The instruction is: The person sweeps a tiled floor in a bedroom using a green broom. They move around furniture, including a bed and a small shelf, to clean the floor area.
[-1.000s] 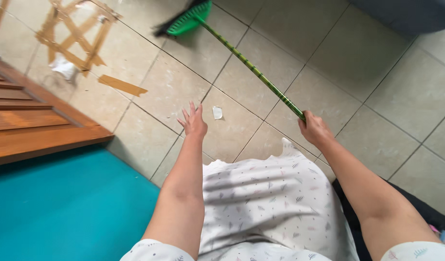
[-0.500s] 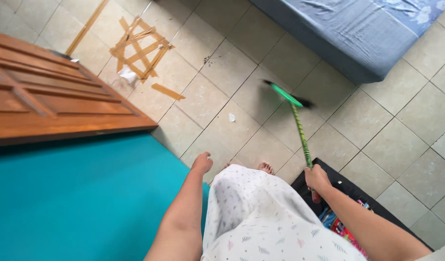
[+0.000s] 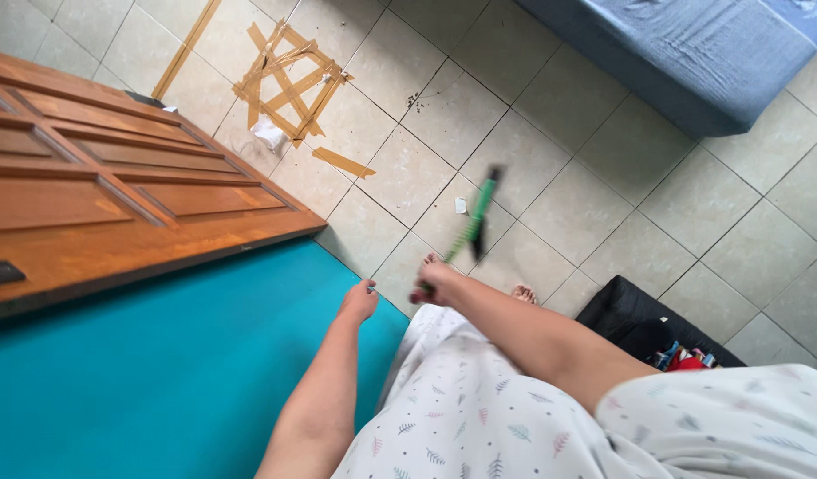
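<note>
My right hand (image 3: 437, 282) is closed around the handle of a green broom (image 3: 470, 222), which points away over the beige floor tiles and is motion-blurred. Its head hovers near a small white scrap of paper (image 3: 461, 205). My left hand (image 3: 359, 302) hangs by the edge of a teal surface (image 3: 160, 372), fingers loosely curled, holding nothing. My bare feet (image 3: 521, 293) show just past the hem of my patterned white dress (image 3: 479, 417).
A brown wooden door (image 3: 115, 204) lies at the left. Strips of brown tape (image 3: 288, 80) cross the tiles with crumpled white paper (image 3: 268, 135) beside them. A blue mattress (image 3: 692, 53) sits at top right, and a black bag (image 3: 643, 324) of colourful items at right.
My right hand swung the broom from the right side across to the centre in front of me. The view shifted slightly; my left hand stayed near the teal edge.
</note>
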